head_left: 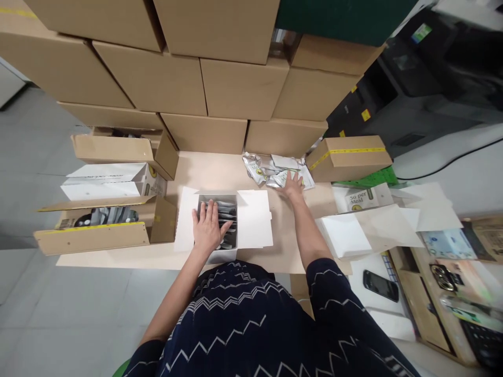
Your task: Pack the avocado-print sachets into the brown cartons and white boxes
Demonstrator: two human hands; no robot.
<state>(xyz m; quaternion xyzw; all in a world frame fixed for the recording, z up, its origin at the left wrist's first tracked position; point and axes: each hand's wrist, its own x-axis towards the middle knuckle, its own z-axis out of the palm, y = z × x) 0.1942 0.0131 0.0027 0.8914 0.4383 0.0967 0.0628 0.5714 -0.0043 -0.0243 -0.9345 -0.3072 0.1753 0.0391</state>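
A white box (222,256) stands on the table with its flaps spread to both sides. Inside it, several grey sachets (227,215) are lined up on edge. My left hand (207,230) lies over the sachets at the box's left side, fingers stretched out and gripping nothing. Farther back on the right is a loose pile of silver and white pouches (255,168), some with printed labels. My right hand (293,188) reaches onto the front of this pile with its fingers apart, touching the pouches.
Stacked brown cartons (243,89) wall off the table's back. At the left stand an open carton of pouches (106,233) and a white box (106,180). A taped carton (349,157), an open white carton (346,235) and a phone (380,286) are on the right.
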